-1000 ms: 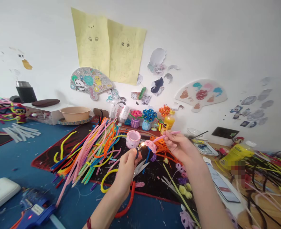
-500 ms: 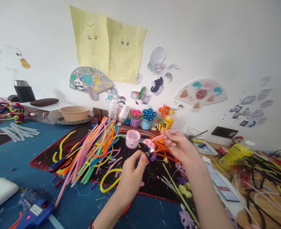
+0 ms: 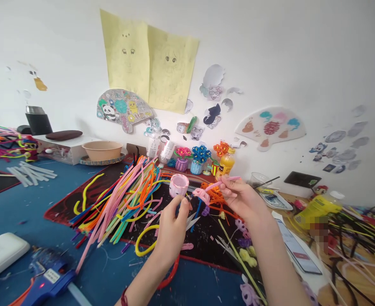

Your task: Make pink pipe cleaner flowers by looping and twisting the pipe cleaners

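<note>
My left hand (image 3: 174, 219) is closed around a lighter (image 3: 190, 198), mostly hidden by the fingers; no flame shows at its tip. Just right of that tip is a pink pipe-cleaner flower (image 3: 201, 196) with curled loops. Its pink stem (image 3: 217, 185) is pinched between the fingertips of my right hand (image 3: 240, 193), which holds the flower in the air over the black mat (image 3: 203, 250). Behind my left hand stands a small pink pot (image 3: 179, 185). Scissor blades (image 3: 192, 221) show beside that hand, on the mat.
A heap of coloured pipe cleaners (image 3: 126, 195) lies left on the mat. Toward the near left is a blue glue gun (image 3: 49, 276). Small flower pots (image 3: 196, 166) and an orange juice bottle (image 3: 226, 163) stand by the wall. A phone (image 3: 297, 246) lies to the right.
The flame at the lighter has gone out. My left hand has moved slightly left and back from the flower, uncovering the scissor blades. My right hand still holds the flower; the view has shifted slightly.
</note>
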### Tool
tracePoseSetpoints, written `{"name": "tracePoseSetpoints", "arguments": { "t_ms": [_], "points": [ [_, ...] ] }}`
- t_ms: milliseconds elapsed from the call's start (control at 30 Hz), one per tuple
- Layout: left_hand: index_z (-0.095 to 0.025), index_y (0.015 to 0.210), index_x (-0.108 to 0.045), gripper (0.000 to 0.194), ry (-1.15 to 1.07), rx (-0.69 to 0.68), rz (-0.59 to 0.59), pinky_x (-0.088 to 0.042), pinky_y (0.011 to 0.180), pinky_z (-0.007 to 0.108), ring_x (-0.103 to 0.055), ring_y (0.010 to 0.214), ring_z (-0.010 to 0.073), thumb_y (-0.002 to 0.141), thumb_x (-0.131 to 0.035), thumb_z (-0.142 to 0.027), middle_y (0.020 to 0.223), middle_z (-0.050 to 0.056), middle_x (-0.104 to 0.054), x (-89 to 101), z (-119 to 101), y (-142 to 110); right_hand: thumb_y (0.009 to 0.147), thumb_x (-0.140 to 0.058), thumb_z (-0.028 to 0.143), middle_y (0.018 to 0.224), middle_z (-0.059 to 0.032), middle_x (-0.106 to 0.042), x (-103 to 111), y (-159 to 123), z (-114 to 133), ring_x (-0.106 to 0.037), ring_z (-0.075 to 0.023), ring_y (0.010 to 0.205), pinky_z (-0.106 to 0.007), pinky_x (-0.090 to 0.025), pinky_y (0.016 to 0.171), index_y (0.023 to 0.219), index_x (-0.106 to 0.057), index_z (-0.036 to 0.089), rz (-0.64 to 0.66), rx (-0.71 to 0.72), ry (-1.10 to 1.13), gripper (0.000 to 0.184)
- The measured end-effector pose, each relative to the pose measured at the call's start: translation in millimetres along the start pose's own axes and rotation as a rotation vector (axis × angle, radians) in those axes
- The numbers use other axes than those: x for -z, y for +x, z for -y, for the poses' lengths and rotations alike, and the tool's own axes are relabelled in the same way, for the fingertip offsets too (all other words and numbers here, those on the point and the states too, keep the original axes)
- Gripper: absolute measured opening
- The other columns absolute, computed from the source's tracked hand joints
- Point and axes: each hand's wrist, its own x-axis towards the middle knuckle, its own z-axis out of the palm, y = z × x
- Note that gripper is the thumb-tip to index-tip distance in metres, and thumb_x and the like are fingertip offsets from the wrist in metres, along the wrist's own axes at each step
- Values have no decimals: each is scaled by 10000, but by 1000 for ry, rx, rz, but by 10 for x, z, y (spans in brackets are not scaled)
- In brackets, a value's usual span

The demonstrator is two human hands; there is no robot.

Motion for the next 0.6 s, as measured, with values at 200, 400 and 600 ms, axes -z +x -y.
{"name": "tracePoseSetpoints", "arguments": {
  "t_ms": [200, 400, 600],
  "points": [
    [-188, 730, -484, 347, 80, -84, 12, -298, 591, 257, -407, 627, 140, 941, -343, -425, 673, -16, -464, 7, -120, -96, 510, -881, 81, 615, -27, -641, 62, 34, -12, -490, -33, 450, -114, -428, 357, 525, -616, 113, -24, 18, 16, 267],
    [-177, 797, -564, 277, 323, -85, 34, -334, 636, 267, -512, 701, 172, 913, -390, -359, 754, 25, -582, -61, -132, -124, 500, -875, 63, 562, -2, -610, 40, 35, 17, -487, -18, 429, -84, -416, 350, 595, -663, 82, -20, 0, 19, 233],
    [-185, 756, -563, 306, 413, 18, -26, -327, 604, 260, -520, 628, 167, 919, -387, -375, 661, 2, -574, -51, -99, -36, 695, -673, -47, 567, -6, -587, 89, 47, 64, -463, -4, 377, -49, -396, 314, 610, -596, 99, 43, -92, 158, 187]
  ]
}}
